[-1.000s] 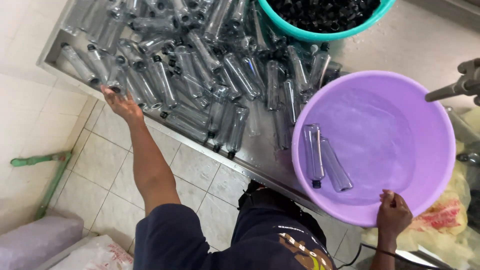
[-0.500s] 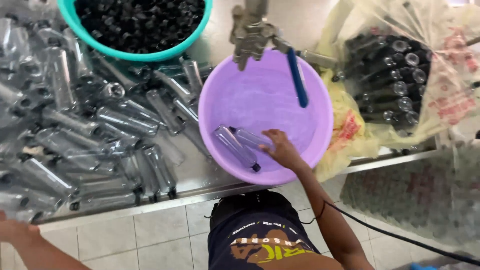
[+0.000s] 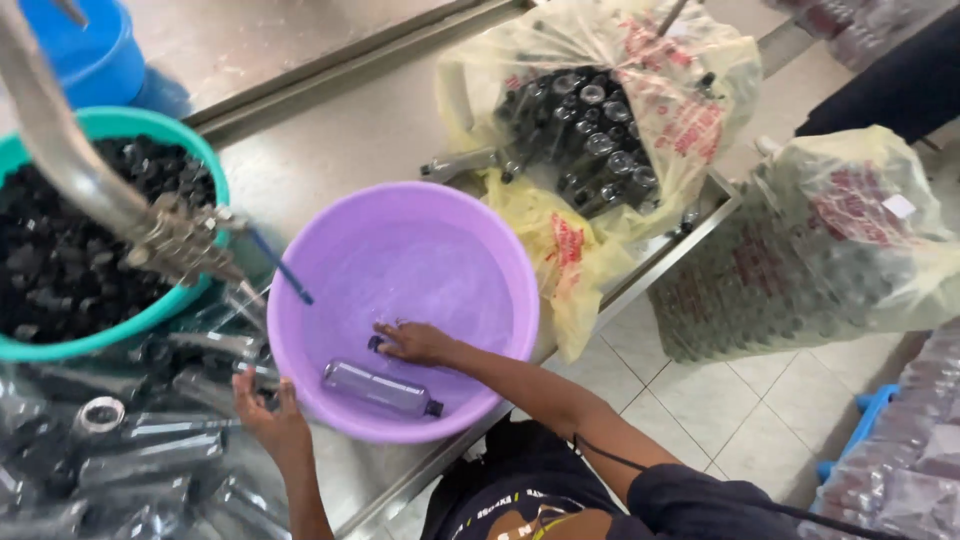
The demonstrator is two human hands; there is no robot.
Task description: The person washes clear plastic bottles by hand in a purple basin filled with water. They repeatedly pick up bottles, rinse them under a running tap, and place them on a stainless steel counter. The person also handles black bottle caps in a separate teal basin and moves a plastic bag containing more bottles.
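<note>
A: Nearest?
B: Left hand [image 3: 268,420] grips the purple basin's [image 3: 500,290] rim, fingers curled over it. Right hand [image 3: 415,342] is inside, fingers pressed on something small and dark.
A: Bottle?
B: Clear bottle [image 3: 382,390] lies in the basin, just beside that hand.
A: Farther?
B: Teal tub [image 3: 130,325] of dark caps to the left; bagged bottles [image 3: 590,130] on the tabletop [image 3: 340,130].

Open bench [image 3: 350,130] behind the purple basin [image 3: 450,230]; a faucet [image 3: 170,240] overhangs its left rim, bottle bags [image 3: 600,120] crowd the right edge.
</note>
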